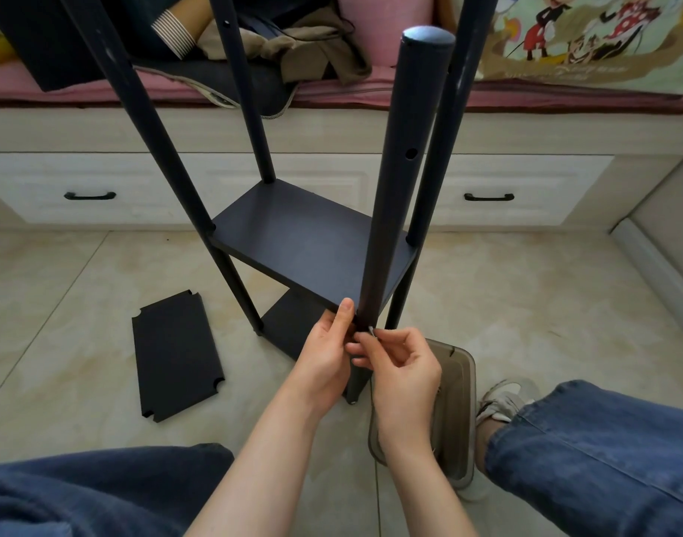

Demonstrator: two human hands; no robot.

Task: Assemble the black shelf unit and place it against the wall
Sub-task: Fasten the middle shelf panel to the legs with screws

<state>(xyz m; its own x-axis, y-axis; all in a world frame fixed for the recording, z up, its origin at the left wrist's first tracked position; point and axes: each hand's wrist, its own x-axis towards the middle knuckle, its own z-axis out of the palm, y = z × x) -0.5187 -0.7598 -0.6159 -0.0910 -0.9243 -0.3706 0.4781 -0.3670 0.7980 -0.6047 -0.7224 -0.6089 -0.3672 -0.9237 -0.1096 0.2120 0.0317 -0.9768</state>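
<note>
The black shelf unit (pixel 308 242) stands on the tiled floor with several upright poles and two boards fitted. The nearest pole (pixel 401 180) rises toward me and has a side hole. My left hand (pixel 328 358) grips this pole's lower part just under the near corner of the upper board, thumb against the board's edge. My right hand (pixel 398 366) pinches a small silvery piece (pixel 370 330), seemingly a screw, against the pole beside my left fingers. A loose black shelf board (pixel 177 354) with notched corners lies flat on the floor to the left.
A greyish translucent plastic tray (pixel 456 412) lies on the floor under my right wrist. My jeans-clad legs (pixel 603 455) frame the bottom, a shoe by the tray. Behind the shelf runs a white drawer base (pixel 91 188) with cushions, clothes and a person's sleeve on top.
</note>
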